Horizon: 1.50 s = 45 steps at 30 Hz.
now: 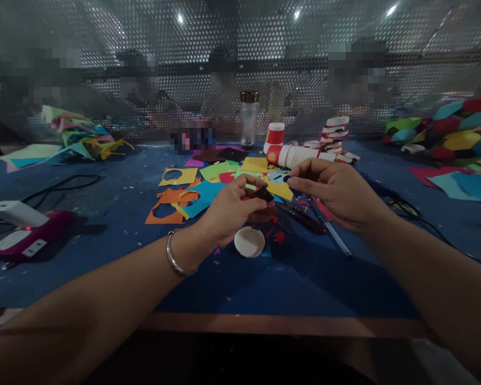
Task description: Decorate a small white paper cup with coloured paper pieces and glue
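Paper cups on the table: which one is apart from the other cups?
The paper cup nearest the camera, just below the left hand in the view, its white inside visible; the other paper cups are grouped farther back, near the clear bottle.

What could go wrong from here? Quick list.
1. The small black piece pinched in the left grip could slip and get lost among the red scraps.
2. The scissors lie close to the right grip; lowering it might knock them.
3. The white cup sits just nearer the wearer than the left grip, so a nudge might tip it.
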Each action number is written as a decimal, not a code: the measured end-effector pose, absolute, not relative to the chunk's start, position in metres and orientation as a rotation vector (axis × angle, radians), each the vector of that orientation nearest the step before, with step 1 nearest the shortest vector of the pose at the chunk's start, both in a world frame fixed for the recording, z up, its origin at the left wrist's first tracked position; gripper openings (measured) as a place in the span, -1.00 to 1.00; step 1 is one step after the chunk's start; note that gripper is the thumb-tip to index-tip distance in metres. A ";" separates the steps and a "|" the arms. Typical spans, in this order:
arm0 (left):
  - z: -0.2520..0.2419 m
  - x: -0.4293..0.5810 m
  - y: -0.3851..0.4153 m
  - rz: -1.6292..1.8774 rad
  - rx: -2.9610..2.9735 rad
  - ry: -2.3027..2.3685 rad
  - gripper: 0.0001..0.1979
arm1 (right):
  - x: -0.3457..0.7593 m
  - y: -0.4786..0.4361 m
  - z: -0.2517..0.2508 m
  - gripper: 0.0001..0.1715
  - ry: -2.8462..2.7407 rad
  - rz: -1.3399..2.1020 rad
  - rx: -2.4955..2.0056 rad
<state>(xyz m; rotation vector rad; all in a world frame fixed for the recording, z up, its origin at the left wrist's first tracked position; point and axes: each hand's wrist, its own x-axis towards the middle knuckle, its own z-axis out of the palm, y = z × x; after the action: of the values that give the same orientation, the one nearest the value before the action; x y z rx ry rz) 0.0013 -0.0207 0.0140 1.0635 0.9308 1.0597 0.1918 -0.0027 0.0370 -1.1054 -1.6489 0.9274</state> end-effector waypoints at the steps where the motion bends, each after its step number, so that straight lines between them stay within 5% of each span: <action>1: 0.014 0.002 -0.022 1.050 1.087 0.950 -0.65 | 0.191 -0.003 0.036 -0.62 -1.621 0.975 -1.083; 12: 0.012 0.007 -0.026 1.096 1.063 0.918 -0.74 | 0.179 -0.012 0.038 -0.54 -1.402 1.226 -0.976; 45: 0.010 0.016 -0.033 1.098 0.914 0.735 -0.75 | 0.175 -0.012 0.021 -0.59 -1.393 1.213 -0.952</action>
<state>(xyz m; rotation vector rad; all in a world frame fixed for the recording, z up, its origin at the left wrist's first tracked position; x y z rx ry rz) 0.0158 -0.0331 0.0103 0.9138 0.7354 1.0981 0.1751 -0.0121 0.0213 -0.9517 -1.3925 1.2125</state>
